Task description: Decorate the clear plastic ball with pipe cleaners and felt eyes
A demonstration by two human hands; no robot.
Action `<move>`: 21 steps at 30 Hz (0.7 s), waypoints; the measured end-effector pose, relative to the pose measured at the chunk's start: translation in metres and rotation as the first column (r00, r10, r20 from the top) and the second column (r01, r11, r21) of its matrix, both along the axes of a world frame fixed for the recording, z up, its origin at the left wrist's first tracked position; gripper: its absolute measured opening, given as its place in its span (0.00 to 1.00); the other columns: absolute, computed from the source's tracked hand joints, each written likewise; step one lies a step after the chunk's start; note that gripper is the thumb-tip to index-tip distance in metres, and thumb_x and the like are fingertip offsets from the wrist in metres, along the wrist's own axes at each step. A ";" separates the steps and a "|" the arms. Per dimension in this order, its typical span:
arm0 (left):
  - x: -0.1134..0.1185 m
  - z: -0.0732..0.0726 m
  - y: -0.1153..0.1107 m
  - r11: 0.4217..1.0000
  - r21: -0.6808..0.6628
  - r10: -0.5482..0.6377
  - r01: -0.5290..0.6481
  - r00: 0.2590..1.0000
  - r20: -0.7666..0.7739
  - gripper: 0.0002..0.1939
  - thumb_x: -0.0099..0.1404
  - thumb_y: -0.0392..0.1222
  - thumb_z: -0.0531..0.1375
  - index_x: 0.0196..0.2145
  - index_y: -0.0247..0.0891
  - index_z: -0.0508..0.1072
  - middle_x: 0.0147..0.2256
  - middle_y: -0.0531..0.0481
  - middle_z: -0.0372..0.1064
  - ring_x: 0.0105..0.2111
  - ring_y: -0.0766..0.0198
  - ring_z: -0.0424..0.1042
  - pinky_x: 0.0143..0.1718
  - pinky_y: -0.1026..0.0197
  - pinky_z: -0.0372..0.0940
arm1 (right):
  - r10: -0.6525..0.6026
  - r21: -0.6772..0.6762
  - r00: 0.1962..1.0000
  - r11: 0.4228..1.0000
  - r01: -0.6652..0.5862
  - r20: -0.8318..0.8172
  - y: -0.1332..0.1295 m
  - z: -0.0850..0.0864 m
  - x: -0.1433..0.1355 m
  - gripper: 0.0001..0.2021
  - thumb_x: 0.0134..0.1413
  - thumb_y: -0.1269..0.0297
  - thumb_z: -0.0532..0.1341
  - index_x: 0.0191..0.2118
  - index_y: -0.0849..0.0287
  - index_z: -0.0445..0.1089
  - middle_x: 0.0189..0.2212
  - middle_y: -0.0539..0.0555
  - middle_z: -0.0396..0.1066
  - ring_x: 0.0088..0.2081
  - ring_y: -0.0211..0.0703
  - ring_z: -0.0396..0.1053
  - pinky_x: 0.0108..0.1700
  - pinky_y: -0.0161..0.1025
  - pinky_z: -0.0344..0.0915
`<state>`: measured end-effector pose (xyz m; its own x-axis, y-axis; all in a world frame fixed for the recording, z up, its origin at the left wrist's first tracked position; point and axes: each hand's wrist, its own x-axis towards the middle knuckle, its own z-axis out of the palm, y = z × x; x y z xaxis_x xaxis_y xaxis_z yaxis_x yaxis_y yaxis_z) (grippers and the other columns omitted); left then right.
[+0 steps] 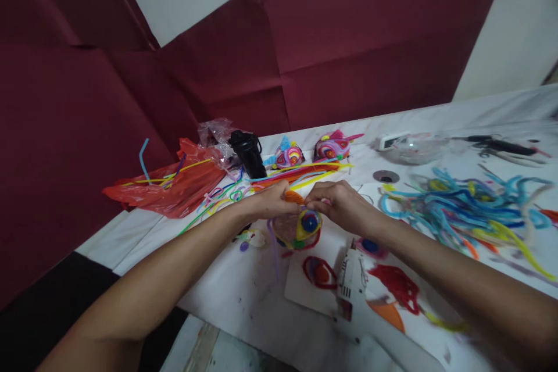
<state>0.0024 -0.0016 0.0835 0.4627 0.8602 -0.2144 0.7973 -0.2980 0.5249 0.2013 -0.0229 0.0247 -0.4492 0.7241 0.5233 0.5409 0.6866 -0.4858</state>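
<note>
My left hand [276, 200] and my right hand [333, 200] meet above a round craft piece [299, 229] with a blue and yellow eye shape on it. An orange fuzzy piece [294, 197] is pinched in my left hand's closed fingers, at the top of the craft piece. My right hand's fingers are also closed, beside the left ones; what they pinch is too small to make out. A purple pipe cleaner [274, 247] hangs at the craft piece's left side. Below my right hand lies a white glue gun [352, 285].
Two colourful fish-like crafts [289, 156] and a black object [248, 154] stand at the back. A red plastic bag [174, 186] is at the left. Blue pipe cleaners [453, 200] spread at the right, with pliers [514, 151] behind them. A white card [305, 289] lies in front.
</note>
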 end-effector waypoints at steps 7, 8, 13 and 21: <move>0.003 0.000 -0.003 0.997 0.022 0.074 -0.074 0.997 -0.028 0.18 0.51 0.51 0.61 0.35 0.40 0.61 0.29 0.57 0.59 0.32 0.64 0.61 0.27 0.65 0.54 | 0.000 -0.017 1.000 1.000 0.000 -0.006 -0.001 0.000 0.000 0.06 0.59 0.71 0.62 0.35 0.58 0.78 0.32 0.54 0.77 0.31 0.40 0.71 0.36 0.36 0.62; 0.003 -0.001 -0.003 0.997 0.029 0.077 -0.077 0.997 -0.029 0.18 0.51 0.50 0.61 0.35 0.40 0.62 0.29 0.57 0.60 0.32 0.64 0.62 0.27 0.65 0.54 | -0.003 -0.020 1.000 1.000 0.003 -0.005 -0.002 0.000 -0.001 0.06 0.59 0.71 0.62 0.36 0.58 0.78 0.32 0.54 0.77 0.31 0.40 0.71 0.36 0.36 0.62; 0.004 -0.001 -0.004 0.998 0.036 0.061 -0.060 0.998 -0.017 0.18 0.51 0.50 0.61 0.36 0.39 0.63 0.29 0.57 0.61 0.32 0.64 0.62 0.28 0.65 0.56 | -0.024 -0.046 1.000 0.999 0.025 0.020 -0.005 0.004 -0.002 0.06 0.58 0.72 0.62 0.35 0.60 0.78 0.32 0.54 0.77 0.31 0.39 0.71 0.36 0.36 0.62; 0.006 -0.002 -0.007 0.994 0.026 0.106 -0.106 0.994 0.009 0.17 0.52 0.48 0.62 0.36 0.40 0.62 0.28 0.58 0.59 0.29 0.66 0.62 0.25 0.66 0.54 | -0.107 -0.131 0.988 0.984 0.121 0.107 -0.005 0.016 -0.007 0.05 0.55 0.72 0.64 0.32 0.60 0.78 0.32 0.54 0.78 0.32 0.40 0.72 0.36 0.36 0.62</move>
<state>0.0084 -0.0082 0.0812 0.3705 0.9097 -0.1877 0.8209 -0.2261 0.5245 0.1943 -0.0281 0.0405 -0.4044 0.8350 0.3731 0.6619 0.5487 -0.5107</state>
